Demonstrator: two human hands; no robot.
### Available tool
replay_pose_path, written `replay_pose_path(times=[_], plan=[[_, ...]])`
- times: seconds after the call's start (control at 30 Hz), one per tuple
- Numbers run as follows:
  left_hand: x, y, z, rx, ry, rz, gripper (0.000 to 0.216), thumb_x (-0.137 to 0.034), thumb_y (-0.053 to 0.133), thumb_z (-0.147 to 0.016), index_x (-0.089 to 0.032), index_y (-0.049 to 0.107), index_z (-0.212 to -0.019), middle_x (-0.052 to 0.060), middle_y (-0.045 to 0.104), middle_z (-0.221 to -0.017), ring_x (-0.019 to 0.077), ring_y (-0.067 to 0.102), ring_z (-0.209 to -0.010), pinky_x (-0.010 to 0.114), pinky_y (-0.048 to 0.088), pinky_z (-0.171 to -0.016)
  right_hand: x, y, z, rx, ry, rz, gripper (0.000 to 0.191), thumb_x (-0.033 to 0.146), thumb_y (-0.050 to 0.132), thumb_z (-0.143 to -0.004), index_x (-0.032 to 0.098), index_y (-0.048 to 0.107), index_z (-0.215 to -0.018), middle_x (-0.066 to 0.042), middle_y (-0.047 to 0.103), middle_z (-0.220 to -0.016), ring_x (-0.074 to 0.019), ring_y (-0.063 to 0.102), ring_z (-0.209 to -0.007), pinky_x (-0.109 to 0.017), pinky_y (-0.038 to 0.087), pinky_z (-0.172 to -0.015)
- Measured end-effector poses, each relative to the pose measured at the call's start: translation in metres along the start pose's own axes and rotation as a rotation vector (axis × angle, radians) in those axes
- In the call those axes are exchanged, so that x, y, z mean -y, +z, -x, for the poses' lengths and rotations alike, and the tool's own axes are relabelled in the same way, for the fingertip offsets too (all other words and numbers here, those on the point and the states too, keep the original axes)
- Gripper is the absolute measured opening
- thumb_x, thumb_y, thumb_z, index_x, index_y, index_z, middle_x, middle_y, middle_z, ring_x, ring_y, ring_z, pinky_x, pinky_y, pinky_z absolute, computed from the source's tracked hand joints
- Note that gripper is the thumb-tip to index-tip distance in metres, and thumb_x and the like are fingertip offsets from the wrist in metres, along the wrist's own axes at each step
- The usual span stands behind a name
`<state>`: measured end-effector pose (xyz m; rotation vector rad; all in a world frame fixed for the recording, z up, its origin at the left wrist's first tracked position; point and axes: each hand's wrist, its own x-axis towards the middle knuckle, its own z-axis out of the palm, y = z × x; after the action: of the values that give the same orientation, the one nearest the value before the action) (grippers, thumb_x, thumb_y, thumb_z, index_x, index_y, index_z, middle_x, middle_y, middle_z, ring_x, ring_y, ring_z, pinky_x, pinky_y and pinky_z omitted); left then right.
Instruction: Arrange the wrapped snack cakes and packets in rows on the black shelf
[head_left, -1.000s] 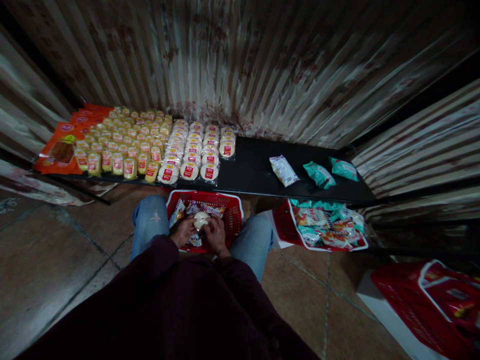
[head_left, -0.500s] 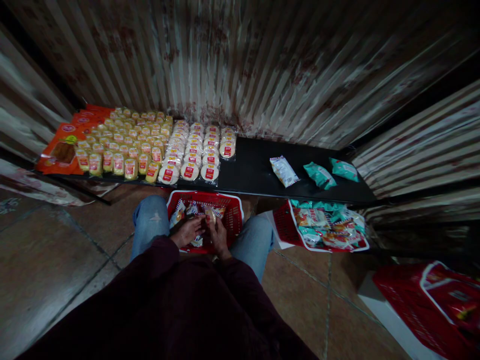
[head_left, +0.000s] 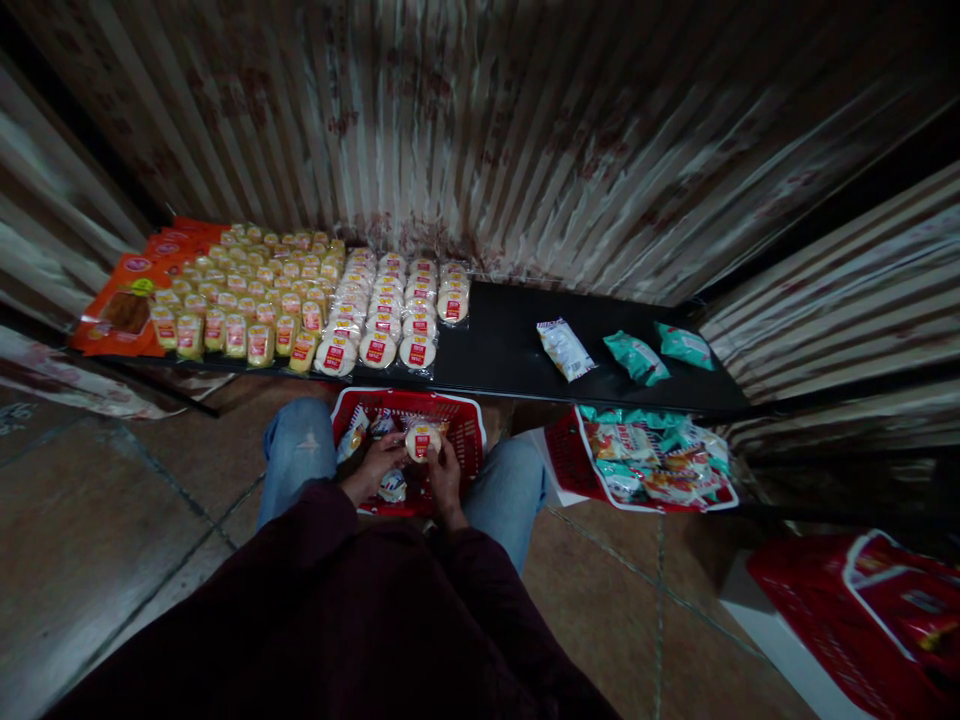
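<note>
Between my two hands is a round, pale wrapped pastry point(head_left: 422, 441), its red label facing up. My right hand point(head_left: 445, 476) grips its right side, thumb over the label. The fingers of my left hand point(head_left: 377, 464) close on its left edge. Both hands are above a red plastic basket point(head_left: 471, 420) between my knees. Small striped packets point(head_left: 391, 486) lie inside it, partly covered by my hands. Ahead, rows of matching round pastries point(head_left: 377, 348) rest on a black shelf point(head_left: 487, 345).
Small yellow wrapped cakes point(head_left: 260, 343) and orange packs point(head_left: 124, 305) fill the shelf's left. On its right lie a white packet point(head_left: 565, 349) and two teal packets point(head_left: 636, 358). A second red basket point(head_left: 564, 450) holds snack bags. A red bag point(head_left: 825, 600) is at lower right.
The pastry has been raised slightly and turned, so its round face and red label now show. My left hand has come to its edge. The view has tilted slightly.
</note>
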<state>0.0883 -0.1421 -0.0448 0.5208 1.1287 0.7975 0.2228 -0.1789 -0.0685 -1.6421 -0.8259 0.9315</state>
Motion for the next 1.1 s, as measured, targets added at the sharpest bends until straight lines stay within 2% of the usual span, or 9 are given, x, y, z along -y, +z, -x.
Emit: replay_pose_path(times=[0.2, 0.37, 0.47, 0.57, 0.73, 0.9, 1.1], plan=[[-0.012, 0.021, -0.002, -0.100, 0.122, -0.145, 0.027, -0.004, 0.067, -0.062, -0.017, 0.064, -0.085, -0.001, 0.064, -0.074, 0.0108, 0.055, -0.064, 0.020, 0.040, -0.058, 0.024, -0.010, 0.004, -0.076, -0.081, 0.203, 0.051, 0.052, 0.039, -0.086, 0.016, 0.060, -0.116, -0.012, 0.068, -0.109, -0.0225, 0.063, -0.098, -0.035, 0.048, -0.088], [-0.015, 0.036, -0.002, -0.055, 0.331, -0.259, 0.019, -0.003, 0.062, -0.065, -0.019, 0.060, -0.077, 0.000, 0.062, -0.076, 0.0137, 0.057, -0.075, 0.024, 0.045, -0.072, 0.038, -0.016, 0.002, -0.167, -0.146, 0.199, 0.053, 0.052, 0.037, -0.088, 0.013, 0.059, -0.117, -0.014, 0.066, -0.112, -0.0233, 0.063, -0.100, -0.035, 0.048, -0.087], [-0.020, 0.046, 0.000, -0.021, 0.436, -0.317, 0.018, -0.006, 0.061, -0.068, -0.020, 0.059, -0.079, 0.000, 0.062, -0.080, 0.0145, 0.057, -0.081, 0.026, 0.044, -0.081, 0.045, -0.022, -0.003, -0.184, -0.177, 0.194, 0.052, 0.051, 0.036, -0.089, 0.014, 0.058, -0.118, -0.014, 0.067, -0.111, -0.0228, 0.063, -0.098, -0.034, 0.049, -0.085], [-0.033, 0.060, 0.005, -0.031, 0.503, -0.366, 0.019, -0.008, 0.060, -0.070, -0.021, 0.060, -0.084, 0.001, 0.062, -0.083, 0.0153, 0.057, -0.083, 0.028, 0.043, -0.085, 0.056, -0.027, -0.011, -0.186, -0.210, 0.197, 0.052, 0.051, 0.037, -0.088, 0.013, 0.058, -0.117, -0.014, 0.067, -0.110, -0.0231, 0.063, -0.097, -0.035, 0.048, -0.085], [-0.064, 0.085, 0.007, -0.062, 0.543, -0.362, 0.019, -0.009, 0.059, -0.072, -0.022, 0.059, -0.086, 0.002, 0.062, -0.088, 0.0172, 0.057, -0.087, 0.030, 0.042, -0.089, 0.085, -0.031, -0.035, -0.178, -0.251, 0.163, 0.051, 0.050, 0.038, -0.088, 0.012, 0.057, -0.118, -0.015, 0.066, -0.111, -0.0228, 0.063, -0.097, -0.034, 0.049, -0.084], [-0.086, 0.103, -0.007, -0.073, 0.625, -0.382, 0.023, -0.008, 0.057, -0.073, -0.022, 0.059, -0.091, 0.005, 0.061, -0.096, 0.0200, 0.055, -0.093, 0.034, 0.039, -0.096, 0.115, -0.031, -0.069, -0.185, -0.282, 0.195, 0.050, 0.049, 0.039, -0.088, 0.014, 0.058, -0.117, -0.014, 0.066, -0.111, -0.0232, 0.062, -0.099, -0.034, 0.047, -0.087], [-0.106, 0.118, -0.020, -0.071, 0.647, -0.310, 0.032, -0.003, 0.054, -0.071, -0.022, 0.061, -0.095, 0.007, 0.059, -0.105, 0.0239, 0.051, -0.108, 0.038, 0.032, -0.105, 0.128, -0.026, -0.109, -0.178, -0.319, 0.204, 0.048, 0.047, 0.039, -0.088, 0.014, 0.059, -0.116, -0.013, 0.066, -0.112, -0.0226, 0.062, -0.096, -0.033, 0.047, -0.085]])
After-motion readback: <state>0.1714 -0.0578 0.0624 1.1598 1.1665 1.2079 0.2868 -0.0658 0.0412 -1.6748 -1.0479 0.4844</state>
